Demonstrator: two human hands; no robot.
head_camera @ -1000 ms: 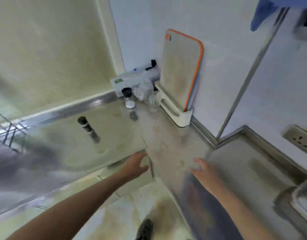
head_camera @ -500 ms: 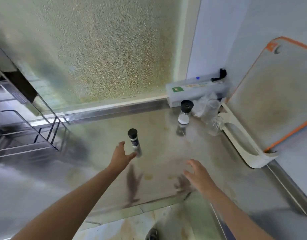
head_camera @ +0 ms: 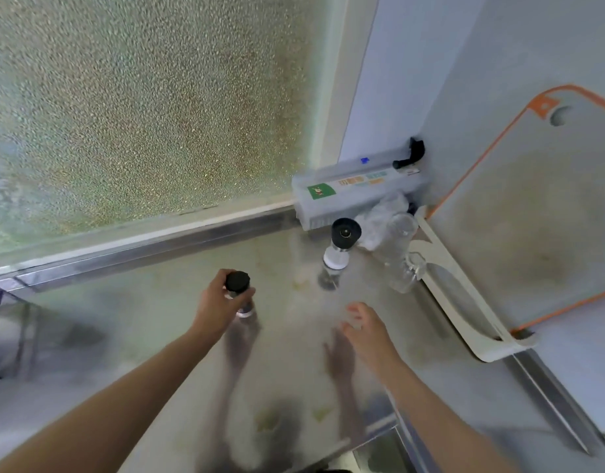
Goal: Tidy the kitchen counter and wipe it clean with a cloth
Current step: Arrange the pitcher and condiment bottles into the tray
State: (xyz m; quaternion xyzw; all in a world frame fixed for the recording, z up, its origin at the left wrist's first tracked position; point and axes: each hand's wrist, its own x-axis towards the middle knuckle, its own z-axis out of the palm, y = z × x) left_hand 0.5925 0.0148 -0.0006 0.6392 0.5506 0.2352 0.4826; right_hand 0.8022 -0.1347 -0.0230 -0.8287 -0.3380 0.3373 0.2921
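Left hand [head_camera: 219, 303] is being wrapped around upright grinder [head_camera: 239, 293]; right hand [head_camera: 364, 327], spread and empty, is being held nearer second grinder [head_camera: 338, 250].

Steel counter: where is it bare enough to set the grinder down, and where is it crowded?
Bare: the steel counter left of the left hand, which grips the black-capped grinder, along the frosted window sill, and the front strip between both forearms. Crowded: the back-right corner, with the second black-topped grinder, clear glass jars and white board stand.
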